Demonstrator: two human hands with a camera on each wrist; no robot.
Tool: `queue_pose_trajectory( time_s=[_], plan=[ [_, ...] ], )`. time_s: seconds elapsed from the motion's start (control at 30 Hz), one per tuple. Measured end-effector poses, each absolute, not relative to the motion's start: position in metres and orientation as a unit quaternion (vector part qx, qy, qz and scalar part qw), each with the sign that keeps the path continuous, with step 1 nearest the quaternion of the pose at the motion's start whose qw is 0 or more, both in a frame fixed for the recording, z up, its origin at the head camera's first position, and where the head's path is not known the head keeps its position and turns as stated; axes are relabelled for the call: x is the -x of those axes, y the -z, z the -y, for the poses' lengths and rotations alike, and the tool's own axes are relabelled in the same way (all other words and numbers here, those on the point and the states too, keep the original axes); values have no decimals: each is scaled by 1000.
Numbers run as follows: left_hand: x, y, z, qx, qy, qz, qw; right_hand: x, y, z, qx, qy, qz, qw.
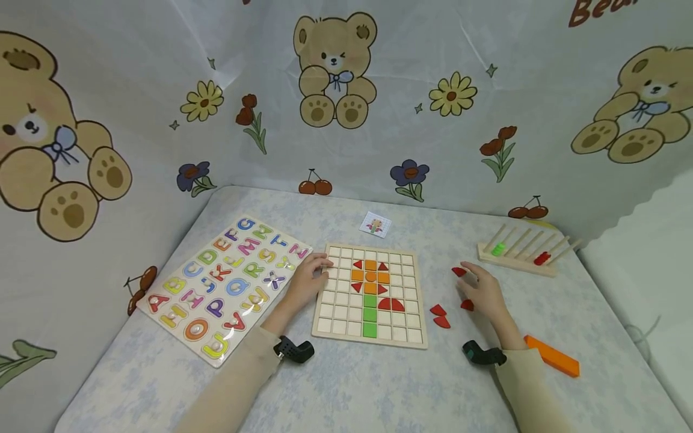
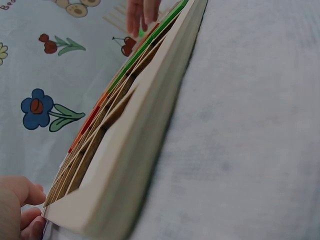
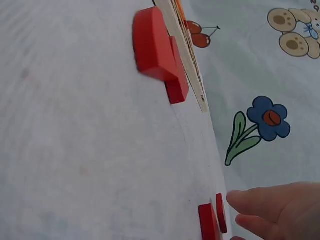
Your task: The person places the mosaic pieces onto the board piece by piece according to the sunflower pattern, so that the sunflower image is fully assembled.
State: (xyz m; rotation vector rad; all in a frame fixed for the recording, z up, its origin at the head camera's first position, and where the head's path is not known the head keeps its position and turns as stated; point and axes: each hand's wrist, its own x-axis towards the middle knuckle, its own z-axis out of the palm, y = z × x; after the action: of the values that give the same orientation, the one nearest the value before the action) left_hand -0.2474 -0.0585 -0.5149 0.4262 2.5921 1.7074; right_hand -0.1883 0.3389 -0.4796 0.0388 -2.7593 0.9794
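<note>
My left hand (image 1: 307,279) rests at the left edge of a wooden grid board (image 1: 338,340), fingertips on its rim with fingers relaxed. Orange squares, small red triangles and a green strip (image 1: 370,316) fill part of the grid. Two red quarter-round pieces (image 1: 391,304) sit side by side right of the strip. Over the table right of the board, my right hand (image 1: 484,293) has its fingers loosely spread, holding nothing. One red piece (image 1: 458,272) lies by its fingertips, another (image 1: 467,305) by its thumb side. Two more red pieces (image 3: 152,45) lie between hand and board.
An alphabet puzzle board (image 1: 216,282) lies to the left. Behind the grid board is a small pattern card (image 1: 375,224). A pegged wooden rack (image 1: 517,260) with green and red beads stands at the back right. An orange bar (image 1: 552,356) lies beside the right forearm.
</note>
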Motion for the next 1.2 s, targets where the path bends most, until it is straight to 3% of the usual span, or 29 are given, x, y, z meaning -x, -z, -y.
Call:
queue_pose_trajectory(
  time_s=[0.1,0.87,1.2],
  plan=[
    [247,515,59,-136,-546,-827,8,192,486,-347,-26,-342,935,91],
    [249,517,59,-137,-547,-826,3,193,494,-328,-5,-363,922,136],
    [247,516,59,-136,-545,-827,3,191,488,-326,-33,-365,928,59]
  ],
)
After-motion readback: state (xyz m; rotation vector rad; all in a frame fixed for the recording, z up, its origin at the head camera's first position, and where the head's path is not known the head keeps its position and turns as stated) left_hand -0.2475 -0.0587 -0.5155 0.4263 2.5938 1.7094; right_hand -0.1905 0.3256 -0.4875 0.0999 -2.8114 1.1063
